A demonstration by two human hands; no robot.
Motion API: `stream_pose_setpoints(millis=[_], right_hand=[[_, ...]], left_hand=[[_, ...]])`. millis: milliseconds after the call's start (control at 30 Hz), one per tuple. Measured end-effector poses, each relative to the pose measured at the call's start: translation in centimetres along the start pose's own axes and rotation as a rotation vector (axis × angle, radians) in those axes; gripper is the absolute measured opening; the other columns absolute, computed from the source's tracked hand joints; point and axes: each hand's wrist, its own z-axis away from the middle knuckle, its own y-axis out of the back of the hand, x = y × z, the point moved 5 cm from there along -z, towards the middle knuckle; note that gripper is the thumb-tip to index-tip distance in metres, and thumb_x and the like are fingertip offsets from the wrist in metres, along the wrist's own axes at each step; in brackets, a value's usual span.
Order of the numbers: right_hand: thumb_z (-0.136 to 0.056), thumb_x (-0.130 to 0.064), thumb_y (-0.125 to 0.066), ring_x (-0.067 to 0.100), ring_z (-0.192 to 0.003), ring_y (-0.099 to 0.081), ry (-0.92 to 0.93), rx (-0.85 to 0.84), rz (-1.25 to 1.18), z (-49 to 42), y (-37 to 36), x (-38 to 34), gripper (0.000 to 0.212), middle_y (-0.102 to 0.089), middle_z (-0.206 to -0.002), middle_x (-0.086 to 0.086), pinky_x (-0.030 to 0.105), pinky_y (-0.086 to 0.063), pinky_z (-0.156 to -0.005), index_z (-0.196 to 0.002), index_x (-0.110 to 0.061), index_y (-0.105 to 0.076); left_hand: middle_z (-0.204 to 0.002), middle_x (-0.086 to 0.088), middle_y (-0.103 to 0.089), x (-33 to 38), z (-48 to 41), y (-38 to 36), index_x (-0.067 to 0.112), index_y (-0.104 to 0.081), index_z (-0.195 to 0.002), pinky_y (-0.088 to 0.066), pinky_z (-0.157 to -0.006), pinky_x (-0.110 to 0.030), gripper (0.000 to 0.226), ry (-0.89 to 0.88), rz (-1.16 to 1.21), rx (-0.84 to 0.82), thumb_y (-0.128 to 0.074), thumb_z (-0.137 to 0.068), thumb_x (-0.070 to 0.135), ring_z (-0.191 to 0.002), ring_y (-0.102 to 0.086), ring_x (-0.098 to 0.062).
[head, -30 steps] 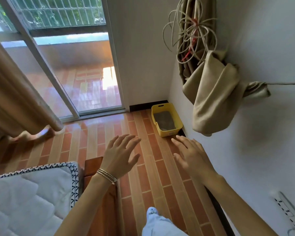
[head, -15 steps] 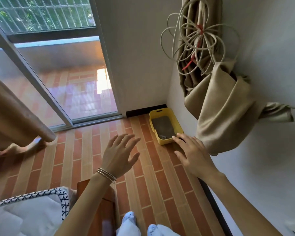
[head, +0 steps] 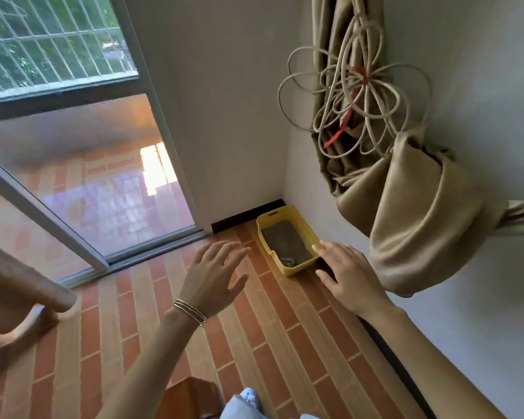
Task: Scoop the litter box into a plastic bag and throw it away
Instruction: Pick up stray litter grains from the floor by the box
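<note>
While both hands hold nothing, the left hand (head: 215, 273) and right hand (head: 348, 275) spread loose above the tiled floor, the yellow litter box (head: 298, 267) sits in the floor's far right corner. Its long axis runs along the right wall, slotted end toward the far wall. Best crouch squarely at its near short end; no bag shows.

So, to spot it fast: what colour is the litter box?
The litter box is yellow, clearest in head view.

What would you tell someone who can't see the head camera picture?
A left hand and right hand, both empty, reach toward a yellow litter box in the room's corner. A knotted curtain and looped cord hang above it.
</note>
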Motion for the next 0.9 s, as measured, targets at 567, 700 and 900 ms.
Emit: stream_pose_setpoints(millis=[567,700,900], right_hand=[[-0.088,-0.036,-0.048,0.023,-0.120,-0.053,-0.153,-0.061,-0.019,-7.4,-4.5,0.0,0.048,-0.055,-0.132,0.004,0.041,-0.040,-0.100,-0.132,-0.019,-0.051],[-0.088,-0.037,-0.045,0.020,-0.122,-0.050,-0.159,-0.072,-0.020,-10.6,-5.1,2.0,0.048,-0.053,-0.134,0.002,0.038,-0.037,-0.102,-0.133,-0.020,-0.049],[-0.091,-0.036,-0.045,0.017,-0.127,-0.044,-0.140,-0.047,-0.029,-16.1,-5.0,4.9,0.047,-0.049,-0.137,0.000,0.038,-0.038,-0.105,-0.136,-0.021,-0.045]], left_hand=[[-0.119,-0.004,-0.063,-7.2,-6.7,-4.5,0.021,-0.058,-0.121,-0.048,-0.093,-0.045,0.046,-0.112,0.070,-0.017,-0.052,-0.082,0.045,-0.107,-0.061,-0.024],[-0.120,-0.004,-0.062,-8.4,-11.1,-5.1,0.021,-0.058,-0.122,-0.048,-0.093,-0.047,0.049,-0.125,0.062,-0.009,-0.061,-0.078,0.042,-0.110,-0.059,-0.025],[-0.118,-0.002,-0.063,-8.7,-18.5,-4.7,0.022,-0.060,-0.121,-0.047,-0.093,-0.045,0.047,-0.212,0.043,0.035,-0.056,-0.080,0.045,-0.109,-0.060,-0.023]])
